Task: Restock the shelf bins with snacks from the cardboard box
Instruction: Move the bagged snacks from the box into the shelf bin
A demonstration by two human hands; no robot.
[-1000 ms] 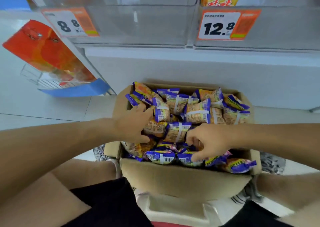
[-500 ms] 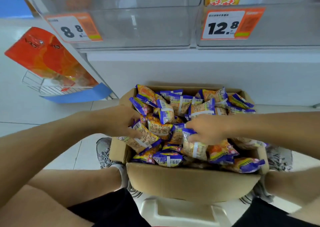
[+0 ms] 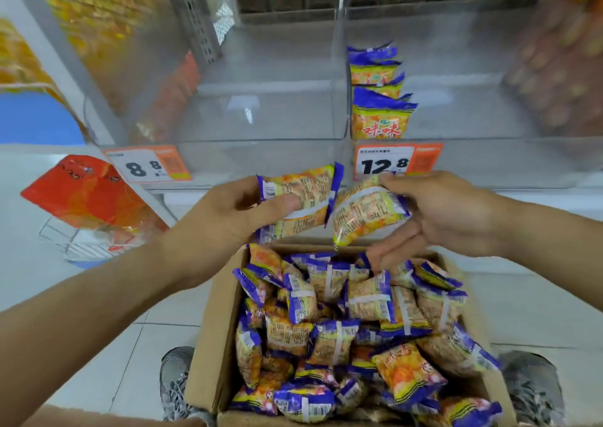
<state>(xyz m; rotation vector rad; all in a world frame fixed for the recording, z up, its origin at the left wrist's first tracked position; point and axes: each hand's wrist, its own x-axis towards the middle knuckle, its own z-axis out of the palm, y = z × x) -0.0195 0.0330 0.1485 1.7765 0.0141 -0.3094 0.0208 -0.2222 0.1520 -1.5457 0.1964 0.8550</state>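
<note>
A cardboard box on the floor holds several orange and purple snack packs. My left hand grips snack packs above the box's far edge, thumb across the top one. My right hand pinches another pack at its top with thumb and forefinger, the other fingers straight below it. Both hands are lifted in front of the clear shelf bins. The bin behind the 12.8 tag holds a few of the same packs stood up at its left side.
The clear bin behind the 8.8 tag stands left of the 12.8 bin. A red and orange bag sits on a wire rack at the left. My shoes flank the box on the tiled floor.
Both hands have come up out of the box, each with snack packs, to the front of the bins. The view has tilted upward toward the shelf.
</note>
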